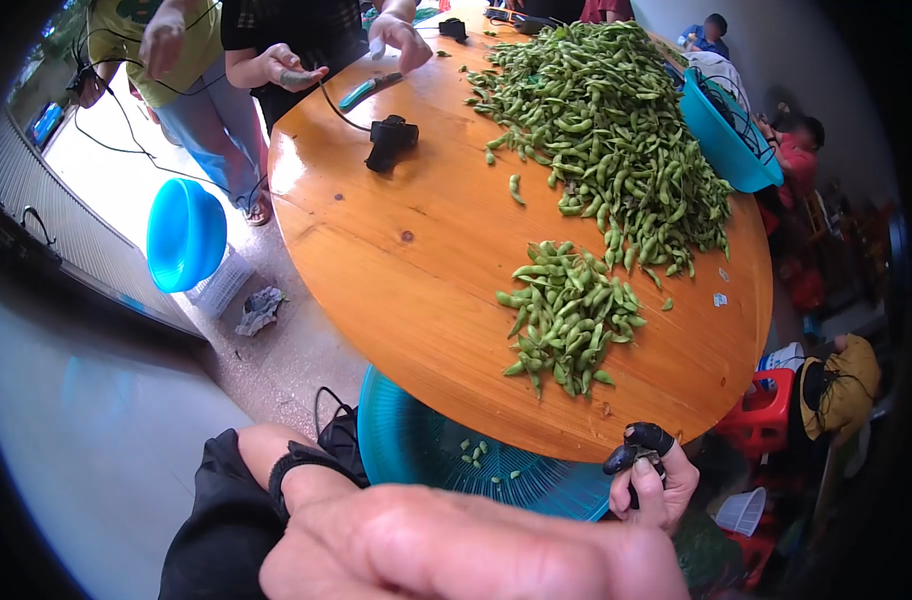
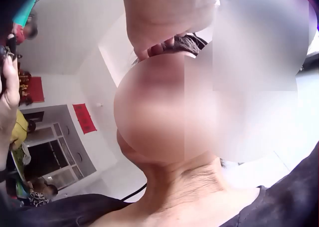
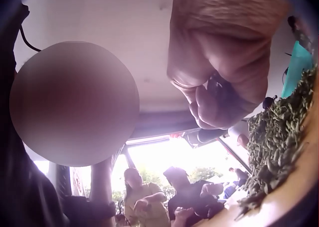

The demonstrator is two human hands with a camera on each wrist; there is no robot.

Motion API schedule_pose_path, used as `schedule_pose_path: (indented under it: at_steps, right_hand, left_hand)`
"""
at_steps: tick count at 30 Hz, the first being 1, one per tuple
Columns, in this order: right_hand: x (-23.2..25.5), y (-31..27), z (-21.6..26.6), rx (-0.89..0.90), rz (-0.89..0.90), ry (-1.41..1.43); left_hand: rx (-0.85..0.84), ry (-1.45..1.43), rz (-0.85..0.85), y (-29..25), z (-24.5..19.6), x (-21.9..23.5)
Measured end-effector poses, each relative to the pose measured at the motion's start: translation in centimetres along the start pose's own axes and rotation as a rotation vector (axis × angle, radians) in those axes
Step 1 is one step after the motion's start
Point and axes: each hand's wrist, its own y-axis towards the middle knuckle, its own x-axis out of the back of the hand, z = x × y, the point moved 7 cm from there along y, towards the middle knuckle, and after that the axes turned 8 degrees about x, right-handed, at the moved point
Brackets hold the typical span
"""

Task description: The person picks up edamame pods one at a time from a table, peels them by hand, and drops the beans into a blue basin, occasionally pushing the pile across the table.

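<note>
My left hand [image 1: 456, 545] is raised close to the head camera, large at the bottom of the head view. In the left wrist view its bent fingers [image 2: 155, 48] lie at the hairline, with nothing seen in them. Beside the table's near edge is my right hand [image 1: 661, 485], black covers [image 1: 648, 437] on some fingers. Those fingers curl toward the thumb; I cannot tell whether they hold anything. On the round wooden table [image 1: 446, 290] lie a small pile of green soybean pods [image 1: 571, 315] and, behind it, a large heap of pods [image 1: 606, 130].
A blue-green basket [image 1: 406, 450] with several shelled beans sits under the near edge. Another blue basket [image 1: 721, 130] leans by the heap. Two people stand across the table, near a knife [image 1: 369, 90] and a black strapped device [image 1: 391, 140]. A red stool [image 1: 761, 410] is at right.
</note>
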Motion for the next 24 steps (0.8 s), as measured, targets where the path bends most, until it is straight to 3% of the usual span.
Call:
schedule_pose_path:
  at_steps: [1, 2, 8, 10, 14, 16, 17, 18, 20, 21, 22, 24]
  right_hand:
    - [0.1, -0.3, -0.6, -0.046, -0.036, 0.037]
    - [0.3, -0.5, -1.1, -0.09, -0.075, 0.073]
    - [0.5, -0.8, -1.8, -0.098, -0.046, 0.08]
    - [0.8, -0.8, -2.2, -0.088, -0.035, 0.094]
    - [0.4, -0.9, -2.7, -0.084, -0.013, 0.099]
    - [0.3, -0.9, -2.7, -0.096, -0.052, 0.096]
    - [0.3, -1.0, -2.7, -0.096, -0.039, 0.102]
    - [0.4, -0.9, -2.7, -0.09, -0.029, 0.105]
    - [0.5, -1.0, -2.8, -0.105, -0.061, 0.118]
    - [0.6, -1.0, -2.9, -0.1, -0.062, 0.116]
    - [0.7, -1.1, -3.0, -0.099, -0.062, 0.115]
    - [0.8, -1.1, -3.2, -0.122, -0.058, 0.108]
  left_hand:
    - [0.023, -0.001, -0.413, -1.0, 0.1, -1.8]
    - [0.023, -0.005, -0.41, -0.9, 0.0, -1.6]
    - [0.204, 0.022, -0.363, -1.5, -1.0, 0.7]
    - [0.303, 0.156, 0.137, -0.6, -1.2, 0.9]
    - [0.409, 0.209, 0.036, -0.2, -0.9, 1.3]
    - [0.278, 0.429, 0.252, 0.7, -0.9, 1.7]
    - [0.123, 0.262, -0.119, -0.8, 0.0, 0.6]
    - [0.125, 0.261, -0.118, -0.7, -0.8, 1.1]
    - [0.437, 0.191, 0.102, -0.2, -1.0, 1.4]
    - [0.108, 0.261, 0.249, 0.6, -0.4, 2.0]
    - [0.11, 0.257, 0.246, 0.4, -0.9, 1.8]
    - [0.411, 0.2, 0.117, -0.2, -1.3, 1.6]
